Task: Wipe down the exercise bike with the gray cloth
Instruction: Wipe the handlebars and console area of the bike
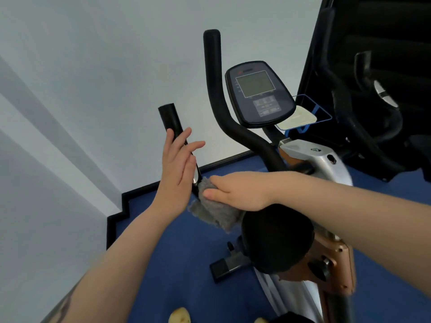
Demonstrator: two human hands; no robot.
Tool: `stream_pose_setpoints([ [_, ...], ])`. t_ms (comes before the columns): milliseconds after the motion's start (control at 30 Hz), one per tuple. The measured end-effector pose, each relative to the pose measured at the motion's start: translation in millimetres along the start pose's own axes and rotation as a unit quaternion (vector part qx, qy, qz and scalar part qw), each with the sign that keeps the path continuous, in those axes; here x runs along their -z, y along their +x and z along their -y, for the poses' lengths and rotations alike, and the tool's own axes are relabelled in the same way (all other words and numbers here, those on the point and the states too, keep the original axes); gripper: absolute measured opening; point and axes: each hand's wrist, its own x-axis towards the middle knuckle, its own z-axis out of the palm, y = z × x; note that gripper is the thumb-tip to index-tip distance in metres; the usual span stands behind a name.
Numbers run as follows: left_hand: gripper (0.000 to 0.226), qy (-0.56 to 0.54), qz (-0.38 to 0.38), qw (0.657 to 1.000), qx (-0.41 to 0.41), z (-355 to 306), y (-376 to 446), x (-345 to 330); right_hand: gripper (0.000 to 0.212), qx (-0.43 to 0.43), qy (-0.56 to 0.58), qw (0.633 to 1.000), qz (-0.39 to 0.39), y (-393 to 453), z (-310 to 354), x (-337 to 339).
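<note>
Small home gym or workout rm, judged by the exercise bike set in a corner. Ahead of the bike, a plain pale wall is seen w/ black skirting at its foot; under the bike, blue carpet-like floor is laid. Right of the bike, a 2nd black fitness machine w/ curved handles is parked close by. On the bike, a console w/ LCD screen is fitted betw. the handlebars.

Blue floor carries the exercise bike, its black foot planted flat; yellow bits (blurred, can't identify) lie near the bottom edge.
</note>
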Motion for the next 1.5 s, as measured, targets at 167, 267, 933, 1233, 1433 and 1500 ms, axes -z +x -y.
stream_pose_setpoints([
  [167, 0.039, 0.113, 0.045, 0.990, -0.069, 12, 2, 16, 0.039, -0.025, -0.083, 0.995, -0.050, -17, -9, -5],
  [267, 0.045, 0.200, 0.067, 0.972, -0.108, 18, 10, 30, 0.042, -0.060, -0.087, 0.993, -0.059, -11, 2, -10],
  [933, 0.034, 0.013, 0.177, 0.978, -0.114, 34, 111, 91, 0.031, -0.281, 0.180, 0.877, -0.346, 77, 70, -11],
  [1233, 0.036, -0.038, 0.178, 0.976, -0.116, 41, 111, 87, 0.036, -0.318, 0.170, 0.837, -0.411, 99, 71, 7],
  [1433, 0.049, -0.176, 0.137, 0.975, 0.006, 28, 82, 72, 0.041, -0.223, 0.297, 0.839, -0.397, 79, 62, 7],
  [1500, 0.059, -0.261, 0.106, 0.956, 0.079, 22, 49, 65, 0.038, -0.202, 0.331, 0.832, -0.398, 71, 56, 6],
])
